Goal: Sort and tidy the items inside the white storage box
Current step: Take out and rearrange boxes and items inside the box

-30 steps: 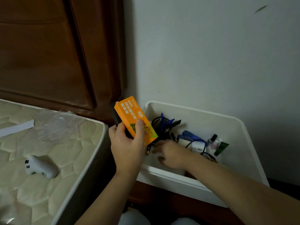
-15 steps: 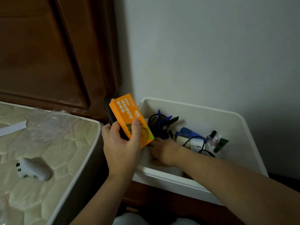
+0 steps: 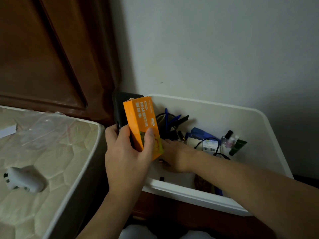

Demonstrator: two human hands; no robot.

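Note:
The white storage box [image 3: 255,118] stands against the wall, right of the bed. My left hand [image 3: 126,156] grips an orange carton [image 3: 143,125] together with a flat black case [image 3: 124,109] behind it, upright over the box's left edge. My right hand [image 3: 174,156] reaches into the box's left part, low on the floor of it; its fingertips are hidden behind the carton. Inside lie blue pens [image 3: 170,119], a blue stapler-like item [image 3: 202,134], a black cable [image 3: 208,144], small bottles [image 3: 228,138] and a green tube [image 3: 238,147].
A mattress [image 3: 51,163] with a white game controller [image 3: 24,180] and a clear plastic bag [image 3: 44,130] lies at the left. A dark wooden headboard [image 3: 51,57] rises behind it. The box sits on a brown wooden stand [image 3: 189,216].
My left hand has turned the orange carton more upright. My right hand has slid further left on the box floor, behind the carton.

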